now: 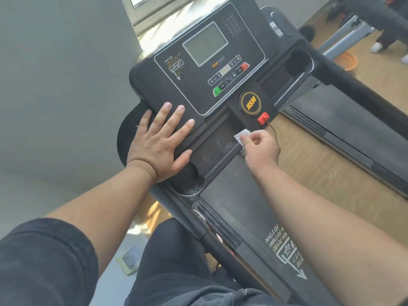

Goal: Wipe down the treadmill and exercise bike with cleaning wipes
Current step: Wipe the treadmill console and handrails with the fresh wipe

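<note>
Treadmill (pixel 198 85): black, console tilted across the middle of the view, running belt (pixel 254 217) below it with white printed lettering and an arrow near the person's end.

Console fittings: grey display screen (pixel 205 44), blank; rows of small buttons beneath it, one green (pixel 217 91) and one red (pixel 244 66); round yellow-ringed HSM badge (pixel 251 102); red safety key (pixel 263 118) just below the badge, its thin black cord (pixel 274 135) trailing down past the right hand's knuckles. Cup recess (pixel 299 62) at the console's far right; a second recess (pixel 187 184) near the left wrist, partly covered by it.

Left hand (pixel 157 143): laid flat on the console's left corner, fingers straight and spread, holding nothing.

Right hand (pixel 261 149): fingers curled, thumb and fingers pinching a small folded white cleaning wipe (pixel 241 136), which is pressed against the dusty ledge just under the safety key.

Surroundings: grey wall (pixel 55 85) to the left; window frame (pixel 141 9) at top; pale wooden floor (pixel 309 168); a second treadmill deck (pixel 353 129) just beside the first, to the right; orange basin (pixel 348 60) on the floor beyond; another person's legs and white shoes (pixel 376 47) at far top right, near a grey metal frame (pixel 346 34). Small pale object (pixel 129 261) on the floor by the wearer's dark trousers (pixel 176 272).
</note>
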